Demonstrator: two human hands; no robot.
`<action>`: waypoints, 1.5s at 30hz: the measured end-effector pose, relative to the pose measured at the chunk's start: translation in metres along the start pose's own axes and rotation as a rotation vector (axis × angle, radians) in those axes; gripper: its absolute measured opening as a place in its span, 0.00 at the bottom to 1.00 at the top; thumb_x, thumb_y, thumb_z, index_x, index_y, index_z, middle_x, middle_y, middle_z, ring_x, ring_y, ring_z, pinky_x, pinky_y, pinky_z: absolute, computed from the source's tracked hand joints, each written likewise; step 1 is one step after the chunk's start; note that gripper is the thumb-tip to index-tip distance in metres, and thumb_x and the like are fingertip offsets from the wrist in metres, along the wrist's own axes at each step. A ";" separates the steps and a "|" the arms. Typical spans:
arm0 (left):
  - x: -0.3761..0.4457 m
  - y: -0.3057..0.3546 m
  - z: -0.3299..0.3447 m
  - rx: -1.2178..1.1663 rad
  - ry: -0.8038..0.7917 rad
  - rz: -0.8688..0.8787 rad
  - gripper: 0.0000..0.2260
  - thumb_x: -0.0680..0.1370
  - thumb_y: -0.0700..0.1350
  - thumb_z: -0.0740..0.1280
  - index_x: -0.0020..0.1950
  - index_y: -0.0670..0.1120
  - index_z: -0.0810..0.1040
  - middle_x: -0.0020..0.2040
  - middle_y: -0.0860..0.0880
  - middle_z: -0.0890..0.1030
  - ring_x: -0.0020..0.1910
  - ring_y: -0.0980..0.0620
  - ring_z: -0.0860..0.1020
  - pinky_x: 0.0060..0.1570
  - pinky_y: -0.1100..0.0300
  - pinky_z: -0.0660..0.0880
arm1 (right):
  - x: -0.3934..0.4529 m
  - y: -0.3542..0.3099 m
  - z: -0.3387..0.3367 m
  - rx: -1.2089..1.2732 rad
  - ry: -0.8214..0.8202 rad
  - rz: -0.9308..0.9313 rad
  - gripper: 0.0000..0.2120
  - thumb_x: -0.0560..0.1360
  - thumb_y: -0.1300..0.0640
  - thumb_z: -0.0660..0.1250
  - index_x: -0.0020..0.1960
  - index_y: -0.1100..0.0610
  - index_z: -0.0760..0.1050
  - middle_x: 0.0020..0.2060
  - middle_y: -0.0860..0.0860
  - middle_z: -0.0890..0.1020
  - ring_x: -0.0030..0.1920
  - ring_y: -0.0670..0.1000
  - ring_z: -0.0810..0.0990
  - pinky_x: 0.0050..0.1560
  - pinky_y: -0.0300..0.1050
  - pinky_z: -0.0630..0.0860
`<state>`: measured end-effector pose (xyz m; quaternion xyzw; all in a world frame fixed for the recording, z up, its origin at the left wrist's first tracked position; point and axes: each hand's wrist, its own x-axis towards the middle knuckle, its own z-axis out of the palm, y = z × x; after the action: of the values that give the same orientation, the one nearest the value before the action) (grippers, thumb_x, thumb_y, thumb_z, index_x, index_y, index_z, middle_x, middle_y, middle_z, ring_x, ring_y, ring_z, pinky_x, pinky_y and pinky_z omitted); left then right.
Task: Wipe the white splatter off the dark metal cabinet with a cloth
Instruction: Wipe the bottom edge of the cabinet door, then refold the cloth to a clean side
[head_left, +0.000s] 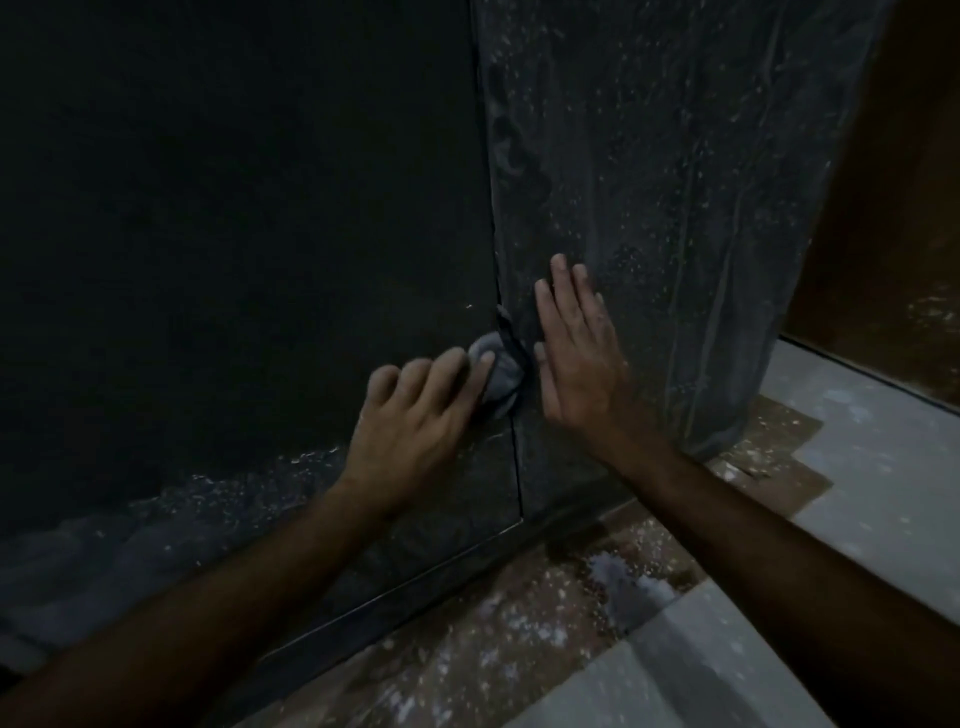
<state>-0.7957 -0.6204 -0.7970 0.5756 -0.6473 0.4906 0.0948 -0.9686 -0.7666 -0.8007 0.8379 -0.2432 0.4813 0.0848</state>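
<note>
Low on the cabinet (675, 208), at the corner edge, the left hand (415, 431) presses a bunched grey cloth (498, 376) under curled fingers while the right hand (576, 358) braces flat, fingers straight and together; wiping looks midway, speckled side panel likely next.

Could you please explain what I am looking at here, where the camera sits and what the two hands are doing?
There is no machine: the single picture comes from a camera worn on a person's head, looking down at their own bare arms. In front stands a dark metal cabinet, its right face flecked with white splatter. The left hand presses a small grey cloth against the cabinet's corner edge. The right hand lies flat and open on the spattered side, holding nothing. Below is a floor, also speckled white.
</note>
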 end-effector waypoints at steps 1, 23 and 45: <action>-0.010 0.009 0.005 -0.011 -0.034 0.082 0.30 0.76 0.50 0.66 0.78 0.43 0.71 0.66 0.41 0.69 0.54 0.41 0.69 0.50 0.47 0.63 | 0.000 -0.001 0.003 0.005 0.037 -0.001 0.29 0.83 0.60 0.58 0.81 0.67 0.56 0.81 0.64 0.56 0.82 0.64 0.53 0.79 0.66 0.57; -0.048 0.045 0.028 -0.069 -0.120 0.082 0.27 0.75 0.54 0.70 0.73 0.45 0.78 0.63 0.43 0.71 0.54 0.41 0.69 0.50 0.48 0.63 | -0.007 0.017 0.013 -0.023 0.102 -0.088 0.30 0.79 0.69 0.63 0.80 0.67 0.60 0.79 0.66 0.62 0.80 0.68 0.58 0.78 0.68 0.57; -0.047 0.056 -0.065 -1.524 -0.360 -0.940 0.10 0.87 0.43 0.60 0.62 0.53 0.79 0.52 0.59 0.86 0.53 0.59 0.84 0.47 0.65 0.78 | -0.059 -0.058 -0.045 0.615 -0.138 0.731 0.08 0.83 0.52 0.67 0.58 0.52 0.83 0.53 0.49 0.86 0.54 0.50 0.82 0.55 0.48 0.79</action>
<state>-0.8564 -0.5496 -0.8263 0.6295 -0.5001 -0.2559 0.5368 -1.0000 -0.6799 -0.8221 0.7138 -0.3730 0.4724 -0.3580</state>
